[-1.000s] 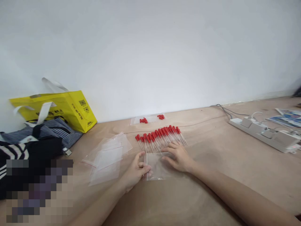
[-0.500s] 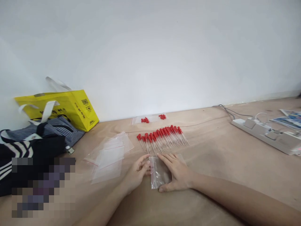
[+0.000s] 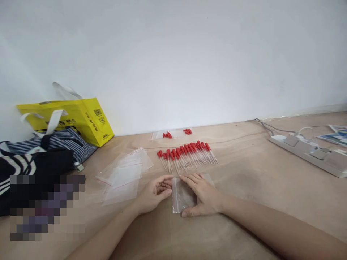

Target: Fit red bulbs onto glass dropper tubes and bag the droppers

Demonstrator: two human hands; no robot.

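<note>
A clear zip-lock bag [image 3: 178,202] with a reddish seal line lies on the wooden table in front of me. My right hand [image 3: 204,195] rests flat over its right part, fingers and thumb spread. Beside the bag's sealed edge is my left hand [image 3: 152,194], its fingers loosely curled and the thumb apart, with nothing visible in it. Just beyond the hands, several droppers [image 3: 187,155] with red bulbs and thin clear tubes lie in a slanting row. To the left, several flat zip-lock bags [image 3: 126,177] overlap in a loose pile.
Against the wall lies another clear bag [image 3: 176,135] with small red bulbs in two clusters. A yellow shopping bag [image 3: 89,122], striped cloth [image 3: 67,141] and black fabric [image 3: 51,164] crowd the left. At right are a white power strip [image 3: 303,157] with plugs and some printed papers [image 3: 337,137].
My left hand has drawn slightly left, its thumb and fingers parting more beside the bag's edge. The right hand stays on the bag. The whole view has shifted a little.
</note>
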